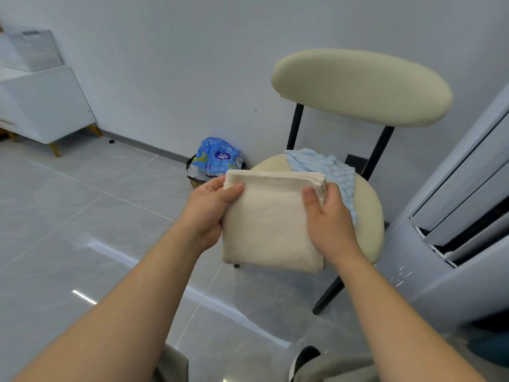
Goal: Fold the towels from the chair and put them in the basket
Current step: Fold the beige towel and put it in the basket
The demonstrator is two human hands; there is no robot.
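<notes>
A cream towel (271,224), folded into a thick rectangle, hangs in the air in front of the chair. My left hand (209,213) grips its upper left corner, thumb on top. My right hand (329,216) grips the upper right corner, where the layered edges show. Behind it a light blue ribbed towel (323,168) lies unfolded on the cream seat of the chair (369,210), which has black legs and an oval backrest. Left of the chair, against the wall, stands a small dark basket (192,172) with a blue plastic package (217,157) in it.
A white cabinet (41,106) on wooden legs stands at the far left. A tall white appliance (468,216) fills the right side, close to the chair. Glossy grey floor tiles spread between me and the wall. My knees and a dark shoe (305,357) show at the bottom.
</notes>
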